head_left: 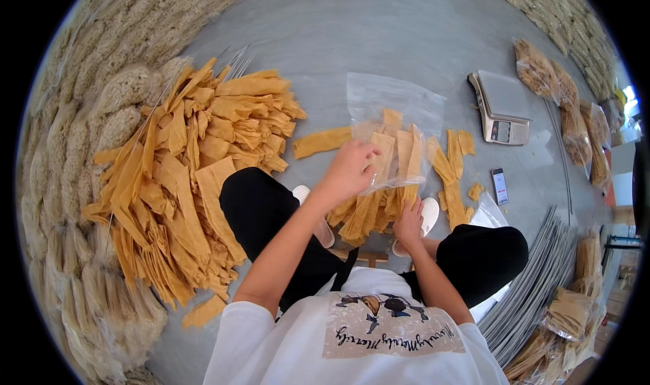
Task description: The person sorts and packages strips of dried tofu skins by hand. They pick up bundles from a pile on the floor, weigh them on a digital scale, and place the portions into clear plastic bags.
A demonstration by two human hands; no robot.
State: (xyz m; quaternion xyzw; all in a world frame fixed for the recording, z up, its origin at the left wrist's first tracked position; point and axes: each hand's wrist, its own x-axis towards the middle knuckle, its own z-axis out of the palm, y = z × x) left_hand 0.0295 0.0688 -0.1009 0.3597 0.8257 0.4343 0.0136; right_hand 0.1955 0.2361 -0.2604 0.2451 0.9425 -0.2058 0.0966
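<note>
Your left hand (349, 172) reaches in over the left side of a clear plastic bag (365, 94), its fingers bent at the bag's lower left part. Whether that grip pinches the plastic or only rests on it, you cannot tell from this view. Your right hand (409, 226) is lower down, against the bunch of yellow strips (362, 217) at the bag's lower edge; its fingertips are partly hidden, so you cannot tell if this grip is clenched on any of them.

The bag lies in front of you, between your hands and the far stretch of grey floor (311, 53). Several tan strips (381, 156) show through its plastic, roughly lengthwise. One loose strip (321, 142) lies crosswise just left of the bag, and a few loose pieces (443, 166) lie just to its right.

To your left, near your knee, spreads a large heap of yellow sheets (196, 148), folded and overlapping, with pale wrapped bundles (74, 155) beyond it. To your right, a scale (501, 97) stands on the floor, with a phone (500, 186) lying nearer to you. Thin grey rods (528, 287) lie close together past your right knee, and brown bagged bundles (536, 72) lie beyond the scale.
</note>
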